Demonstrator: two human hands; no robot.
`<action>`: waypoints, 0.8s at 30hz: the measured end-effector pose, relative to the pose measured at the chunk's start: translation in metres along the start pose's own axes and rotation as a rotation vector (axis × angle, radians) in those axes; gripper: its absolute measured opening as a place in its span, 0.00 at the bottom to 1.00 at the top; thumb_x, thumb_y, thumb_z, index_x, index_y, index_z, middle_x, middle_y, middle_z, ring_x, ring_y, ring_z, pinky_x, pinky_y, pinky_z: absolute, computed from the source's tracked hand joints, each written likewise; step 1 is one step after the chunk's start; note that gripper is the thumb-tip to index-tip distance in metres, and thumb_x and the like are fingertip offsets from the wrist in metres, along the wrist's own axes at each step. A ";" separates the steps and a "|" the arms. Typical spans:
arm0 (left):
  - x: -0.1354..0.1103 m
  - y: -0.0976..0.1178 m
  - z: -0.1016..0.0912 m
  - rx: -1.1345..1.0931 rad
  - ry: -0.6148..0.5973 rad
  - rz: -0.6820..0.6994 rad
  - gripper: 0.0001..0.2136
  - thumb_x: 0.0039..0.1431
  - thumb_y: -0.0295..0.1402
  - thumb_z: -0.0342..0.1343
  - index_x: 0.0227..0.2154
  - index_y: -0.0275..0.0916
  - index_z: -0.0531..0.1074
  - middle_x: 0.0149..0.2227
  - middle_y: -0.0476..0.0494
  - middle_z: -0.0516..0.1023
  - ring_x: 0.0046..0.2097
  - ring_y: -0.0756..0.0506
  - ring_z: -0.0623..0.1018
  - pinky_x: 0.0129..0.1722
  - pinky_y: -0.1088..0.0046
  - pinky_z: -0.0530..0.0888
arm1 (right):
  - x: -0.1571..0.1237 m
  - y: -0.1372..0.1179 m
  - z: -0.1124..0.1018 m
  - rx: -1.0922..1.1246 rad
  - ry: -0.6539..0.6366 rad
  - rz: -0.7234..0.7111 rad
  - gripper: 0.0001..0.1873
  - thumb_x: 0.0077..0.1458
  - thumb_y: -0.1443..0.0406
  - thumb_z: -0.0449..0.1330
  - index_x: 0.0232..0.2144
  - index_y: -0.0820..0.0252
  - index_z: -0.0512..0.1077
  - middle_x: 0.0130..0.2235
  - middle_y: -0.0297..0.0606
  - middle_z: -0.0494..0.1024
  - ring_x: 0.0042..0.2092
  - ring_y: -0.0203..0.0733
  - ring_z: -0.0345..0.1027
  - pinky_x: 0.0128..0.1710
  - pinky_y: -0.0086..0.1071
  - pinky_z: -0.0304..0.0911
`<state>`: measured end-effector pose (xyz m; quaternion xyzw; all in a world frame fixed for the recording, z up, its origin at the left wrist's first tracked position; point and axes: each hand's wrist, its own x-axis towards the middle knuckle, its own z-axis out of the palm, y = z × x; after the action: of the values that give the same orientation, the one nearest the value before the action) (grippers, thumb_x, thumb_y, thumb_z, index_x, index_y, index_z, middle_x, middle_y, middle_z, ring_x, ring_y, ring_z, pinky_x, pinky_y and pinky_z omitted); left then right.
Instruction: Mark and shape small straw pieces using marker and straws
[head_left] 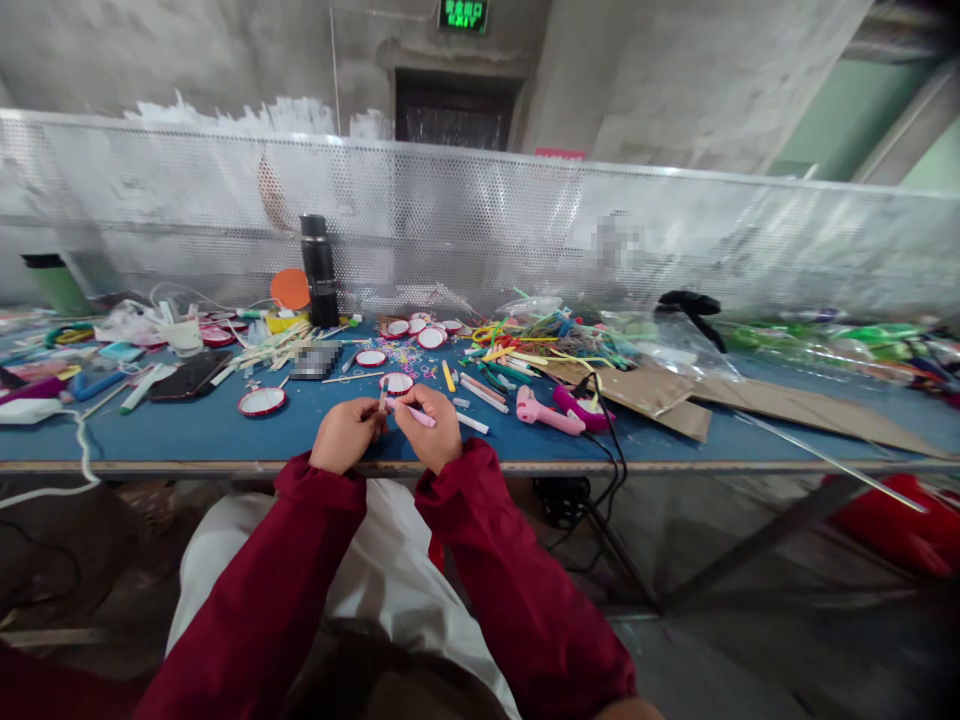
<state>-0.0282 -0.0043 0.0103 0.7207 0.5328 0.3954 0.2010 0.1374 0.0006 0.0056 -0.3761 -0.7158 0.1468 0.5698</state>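
Observation:
My right hand (435,428) is closed around a lilac marker pen (421,416), its tip pointing left towards my other hand. My left hand (348,434) pinches a small, thin, upright piece (383,393), too small to name, close to the pen's tip. Both hands are above the front edge of the blue table. Just behind them lies a round white disc with a red rim (397,384), partly covered by my fingers. A white marker (473,423) rests to the right of my right hand, and a yellow marker (448,376) is farther back.
A pink hot glue gun (547,411) with a black cable lies to the right, before cardboard sheets (652,395). Coloured pipe cleaners (559,335) are heaped behind it. A black bottle (319,270) stands at the back. A phone (189,376) and another red-rimmed disc (262,401) lie left.

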 end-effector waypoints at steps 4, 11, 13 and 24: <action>0.001 -0.002 0.000 -0.041 -0.002 -0.007 0.12 0.57 0.39 0.50 0.24 0.41 0.73 0.19 0.50 0.73 0.24 0.47 0.71 0.27 0.73 0.63 | 0.001 0.001 0.000 0.014 0.023 0.011 0.09 0.56 0.60 0.57 0.25 0.56 0.70 0.24 0.31 0.71 0.28 0.37 0.62 0.31 0.30 0.58; 0.000 -0.001 -0.001 -0.173 -0.041 -0.009 0.14 0.58 0.42 0.52 0.23 0.40 0.72 0.18 0.51 0.72 0.23 0.49 0.70 0.26 0.74 0.64 | 0.001 0.001 -0.001 0.065 -0.022 -0.023 0.09 0.57 0.59 0.58 0.29 0.56 0.72 0.28 0.33 0.75 0.31 0.38 0.67 0.33 0.31 0.61; 0.000 -0.001 0.000 -0.228 -0.043 -0.019 0.14 0.58 0.44 0.52 0.24 0.39 0.72 0.20 0.51 0.74 0.22 0.50 0.70 0.25 0.74 0.65 | 0.000 0.002 -0.001 0.060 0.038 0.005 0.09 0.57 0.59 0.58 0.28 0.56 0.72 0.27 0.33 0.74 0.30 0.38 0.66 0.32 0.31 0.61; -0.001 0.000 0.000 -0.472 0.013 -0.129 0.17 0.57 0.50 0.52 0.37 0.39 0.67 0.23 0.52 0.76 0.18 0.52 0.71 0.19 0.77 0.65 | 0.001 0.003 0.000 0.130 0.061 0.032 0.07 0.58 0.60 0.58 0.33 0.57 0.72 0.27 0.32 0.74 0.29 0.37 0.67 0.30 0.31 0.61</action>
<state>-0.0282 -0.0056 0.0102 0.6158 0.4718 0.4997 0.3853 0.1383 0.0028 0.0042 -0.3540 -0.6808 0.1906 0.6122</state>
